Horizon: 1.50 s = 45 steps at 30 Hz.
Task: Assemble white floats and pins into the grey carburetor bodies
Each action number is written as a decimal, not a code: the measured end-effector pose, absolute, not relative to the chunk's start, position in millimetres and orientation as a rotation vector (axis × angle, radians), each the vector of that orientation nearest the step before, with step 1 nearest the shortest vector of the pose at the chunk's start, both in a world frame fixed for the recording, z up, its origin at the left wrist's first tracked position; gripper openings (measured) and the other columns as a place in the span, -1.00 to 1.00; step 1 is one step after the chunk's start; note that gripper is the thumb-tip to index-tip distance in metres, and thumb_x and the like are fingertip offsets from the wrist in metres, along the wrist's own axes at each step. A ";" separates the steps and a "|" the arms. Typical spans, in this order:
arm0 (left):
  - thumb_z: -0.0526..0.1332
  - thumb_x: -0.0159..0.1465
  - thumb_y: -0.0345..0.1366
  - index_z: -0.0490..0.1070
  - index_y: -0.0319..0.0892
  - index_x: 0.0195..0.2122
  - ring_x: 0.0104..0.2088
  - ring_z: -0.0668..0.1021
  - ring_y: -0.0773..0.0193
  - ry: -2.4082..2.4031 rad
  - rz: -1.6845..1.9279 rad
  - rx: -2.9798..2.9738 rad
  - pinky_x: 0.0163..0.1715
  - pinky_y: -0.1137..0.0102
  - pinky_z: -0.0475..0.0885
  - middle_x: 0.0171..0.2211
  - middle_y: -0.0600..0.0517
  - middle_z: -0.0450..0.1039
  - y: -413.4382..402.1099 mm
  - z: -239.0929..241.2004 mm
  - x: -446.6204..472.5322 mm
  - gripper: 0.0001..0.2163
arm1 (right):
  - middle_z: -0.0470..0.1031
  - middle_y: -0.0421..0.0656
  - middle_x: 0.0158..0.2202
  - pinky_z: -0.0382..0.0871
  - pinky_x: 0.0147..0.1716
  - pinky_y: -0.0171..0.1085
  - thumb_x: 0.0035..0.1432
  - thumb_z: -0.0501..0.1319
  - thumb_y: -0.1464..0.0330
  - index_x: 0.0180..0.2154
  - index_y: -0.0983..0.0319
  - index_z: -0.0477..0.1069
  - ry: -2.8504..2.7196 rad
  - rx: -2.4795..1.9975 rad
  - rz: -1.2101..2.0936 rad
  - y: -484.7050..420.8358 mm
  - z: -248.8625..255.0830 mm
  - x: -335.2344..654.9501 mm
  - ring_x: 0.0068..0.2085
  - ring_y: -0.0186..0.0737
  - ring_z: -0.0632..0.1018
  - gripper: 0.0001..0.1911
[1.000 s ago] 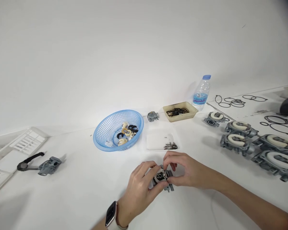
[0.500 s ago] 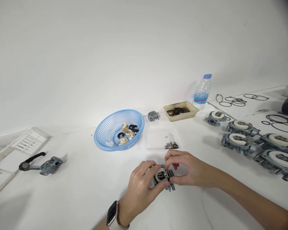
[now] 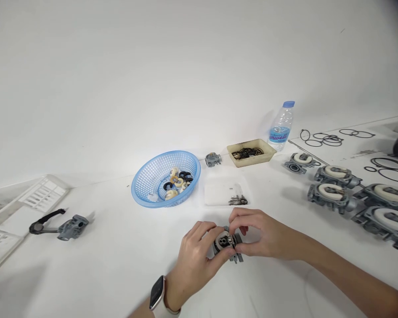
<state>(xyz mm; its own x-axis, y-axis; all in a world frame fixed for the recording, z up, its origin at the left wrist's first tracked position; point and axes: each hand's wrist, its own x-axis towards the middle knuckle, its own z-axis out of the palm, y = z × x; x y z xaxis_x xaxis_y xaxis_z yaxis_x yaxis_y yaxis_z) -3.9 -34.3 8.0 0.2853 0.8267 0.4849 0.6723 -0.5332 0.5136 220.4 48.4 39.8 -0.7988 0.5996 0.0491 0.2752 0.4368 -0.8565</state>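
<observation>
A grey metal carburetor [image 3: 226, 242] with a pale float on its upward face rests on the white table between my hands. Wrapped round its left side, my left hand [image 3: 200, 249] holds it with thumb and fingers. At its right end, my right hand [image 3: 254, 234] is closed, the thumb at the near edge and the fingertips at the far edge by the float's hinge. Any small part under those fingertips is too hidden to make out. Just behind lies a white tray [image 3: 215, 192] with small metal parts and dark rings.
A blue basket [image 3: 141, 201] holds white and black floats. Further back are a lone carburetor [image 3: 213, 159], a cream tray [image 3: 252, 162] of black rings and a water bottle [image 3: 280, 132]. Several float-fitted carburetors [image 3: 331, 194] stand right; another carburetor [image 3: 72, 227] lies left near white trays [image 3: 44, 196].
Both hands stay on the carburetor with almost the same grip. The whole view has shifted slightly.
</observation>
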 end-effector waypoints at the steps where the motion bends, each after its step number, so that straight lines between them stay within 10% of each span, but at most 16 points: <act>1: 0.28 0.41 -0.13 0.46 -0.12 0.04 -0.15 0.56 0.10 1.384 1.080 2.336 -0.20 0.22 0.55 -0.12 -0.09 0.53 -34.1 8.5 -3.8 -0.74 | 0.45 -0.19 -0.20 0.40 -0.19 -0.26 0.15 0.38 0.32 -0.22 0.16 0.53 -2.346 -0.741 1.294 48.1 39.0 220.0 -0.24 -0.25 0.45 -0.86; 29: 0.28 0.40 -0.22 0.43 -0.13 0.05 -0.16 0.55 0.11 1.318 1.053 2.337 -0.20 0.24 0.52 -0.15 -0.07 0.52 -32.0 6.4 -6.3 -0.76 | 0.44 -0.23 -0.20 0.39 -0.24 -0.32 0.05 0.21 0.61 -0.16 0.14 0.43 -2.279 -0.577 1.163 38.7 30.2 214.3 -0.27 -0.30 0.40 -0.66; 45: 0.20 0.43 -0.10 0.50 -0.16 0.00 -0.13 0.59 0.08 1.255 1.456 2.218 -0.14 0.19 0.58 -0.13 -0.16 0.53 -21.8 58.2 -2.3 -0.73 | 0.44 -0.13 -0.21 0.45 -0.22 -0.17 0.28 0.25 0.34 -0.22 0.16 0.43 -2.278 -0.594 0.998 40.0 24.0 213.5 -0.29 -0.19 0.44 -0.96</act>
<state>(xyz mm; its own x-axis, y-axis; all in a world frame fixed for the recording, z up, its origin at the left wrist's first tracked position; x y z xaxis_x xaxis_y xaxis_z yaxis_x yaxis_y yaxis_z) -2.3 -21.8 58.2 0.1510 0.7412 0.6540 0.5377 -0.6168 0.5748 213.5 40.0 24.0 -0.7349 0.5949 0.3256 0.1637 0.6216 -0.7661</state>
